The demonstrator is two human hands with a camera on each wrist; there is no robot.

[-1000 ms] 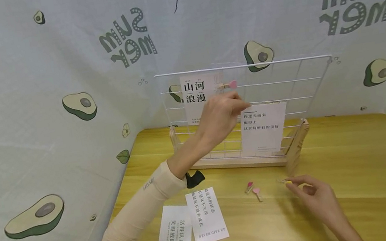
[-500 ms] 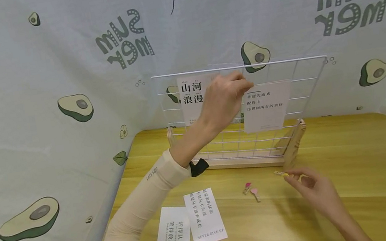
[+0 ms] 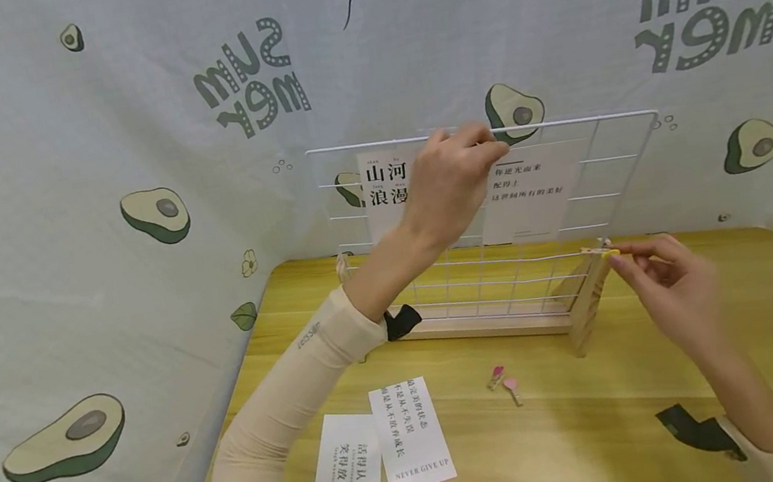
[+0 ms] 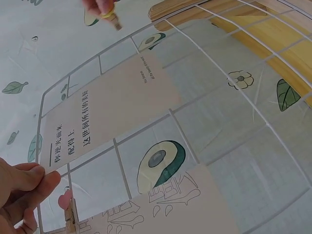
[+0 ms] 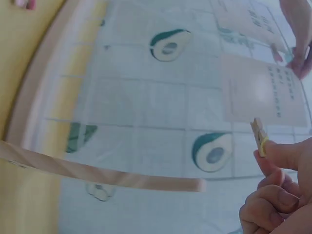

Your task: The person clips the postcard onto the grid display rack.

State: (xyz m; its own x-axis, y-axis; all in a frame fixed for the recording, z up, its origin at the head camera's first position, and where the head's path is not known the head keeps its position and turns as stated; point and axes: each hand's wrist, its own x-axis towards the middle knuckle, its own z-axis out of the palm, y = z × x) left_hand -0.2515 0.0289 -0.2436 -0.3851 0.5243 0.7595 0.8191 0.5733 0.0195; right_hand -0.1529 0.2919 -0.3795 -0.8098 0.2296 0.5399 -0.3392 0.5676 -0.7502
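Note:
My left hand [image 3: 449, 185] pinches a white printed card [image 3: 531, 197] by its upper left corner, against the upper part of a white wire grid [image 3: 534, 259]. In the left wrist view thumb and finger hold that corner, with a pink-topped clothespin [image 4: 68, 212] close by on the grid. A second card [image 3: 384, 191] with large characters hangs at the grid's left, partly behind my left hand. My right hand [image 3: 675, 288] pinches a small wooden clothespin [image 5: 259, 135] with a yellow top. It is near the grid's right wooden support [image 3: 587, 306], apart from the held card.
Two more printed cards [image 3: 347, 470] lie on the wooden table [image 3: 514, 473] at front left. Two small clothespins with pink tops [image 3: 511, 390] lie in front of the grid's wooden base [image 3: 484, 327]. An avocado-print cloth [image 3: 404, 61] hangs behind.
My left hand has raised the card from low on the grid to its upper part. My right hand has lifted the yellow-topped clothespin from near the table, up and to the right.

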